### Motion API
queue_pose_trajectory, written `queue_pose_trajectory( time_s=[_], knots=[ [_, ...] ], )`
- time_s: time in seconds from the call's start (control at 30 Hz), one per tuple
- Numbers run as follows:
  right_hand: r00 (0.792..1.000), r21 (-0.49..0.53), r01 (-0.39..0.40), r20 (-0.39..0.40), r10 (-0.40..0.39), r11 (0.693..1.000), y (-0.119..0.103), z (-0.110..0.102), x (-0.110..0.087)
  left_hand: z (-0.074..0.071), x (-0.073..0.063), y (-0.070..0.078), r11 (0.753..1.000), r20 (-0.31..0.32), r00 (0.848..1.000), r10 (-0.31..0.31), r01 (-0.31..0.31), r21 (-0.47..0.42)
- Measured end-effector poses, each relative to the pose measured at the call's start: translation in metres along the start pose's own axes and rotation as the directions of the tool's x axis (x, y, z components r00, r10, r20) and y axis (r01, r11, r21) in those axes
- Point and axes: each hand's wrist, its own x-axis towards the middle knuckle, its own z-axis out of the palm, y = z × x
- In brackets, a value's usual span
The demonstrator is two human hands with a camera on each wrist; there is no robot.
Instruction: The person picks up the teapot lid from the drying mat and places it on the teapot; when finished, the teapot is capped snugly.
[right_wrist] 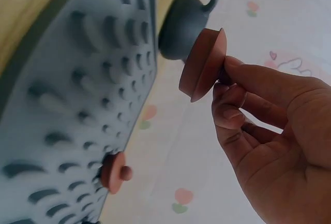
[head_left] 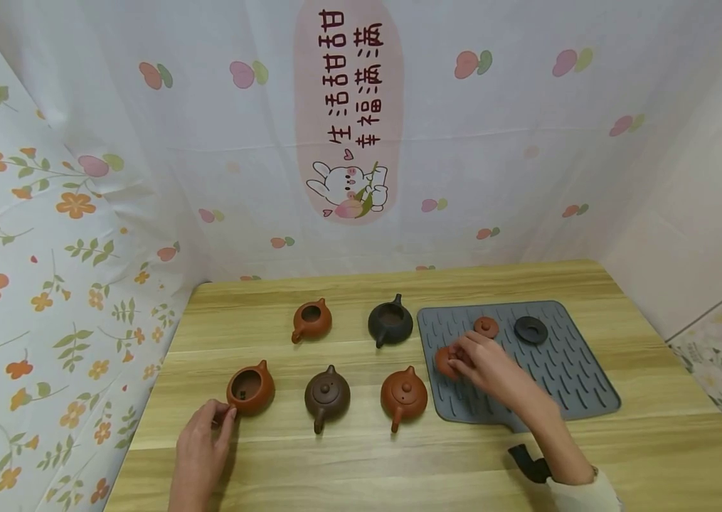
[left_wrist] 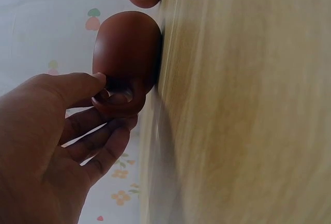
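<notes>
My left hand [head_left: 200, 444] pinches the handle of a lidless reddish-brown clay teapot [head_left: 259, 400] at the left of the table. The left wrist view shows the thumb and fingers around that handle [left_wrist: 135, 102], the pot upright on the wood. With thumb and fingertips, my right hand [head_left: 489, 366] holds a reddish-brown teapot lid [right_wrist: 204, 64] by its knob. This lid is tilted and raised above the left part of a grey ridged mat [head_left: 572, 384]. A smaller orange-brown lid [head_left: 486, 327] and a black lid [head_left: 531, 330] lie on the mat.
Behind stand a lidless small orange-brown teapot [head_left: 313, 328] and a lidless black teapot [head_left: 399, 328]. Nearer are a lidded dark brown teapot [head_left: 335, 407] and a lidded reddish teapot [head_left: 415, 405]. A black object [head_left: 529, 466] lies beside the right forearm. Patterned cloth [head_left: 239, 178] borders the table.
</notes>
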Motion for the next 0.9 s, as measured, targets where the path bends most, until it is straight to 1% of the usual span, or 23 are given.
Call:
queue_pose_trajectory(
  time_s=[0.2,0.37,0.47,0.67,0.9],
  knots=[
    [0.999,0.021,0.04,0.011,-0.04,0.999,-0.011,-0.001,0.011,-0.001,0.0,-0.001,1.0,0.007,1.0,-0.004,0.004,0.006],
    [0.998,0.05,0.037,0.044,-0.039,0.998,-0.018,-0.001,0.016,-0.001,0.0,-0.001,1.0,0.013,1.0,-0.007,0.007,0.007],
    [0.998,0.064,0.039,0.05,-0.043,0.997,-0.021,0.001,0.019,0.0,0.0,-0.001,1.0,0.007,1.0,-0.001,0.001,0.002],
    [0.996,0.06,0.069,0.059,-0.072,0.996,-0.028,0.002,0.025,0.0,0.0,-0.002,1.0,-0.006,1.0,0.014,-0.014,-0.003],
    [0.991,0.057,0.099,0.085,-0.103,0.994,-0.036,0.003,0.031,-0.001,0.001,-0.001,1.0,0.002,1.0,0.007,-0.007,-0.003]
  ],
)
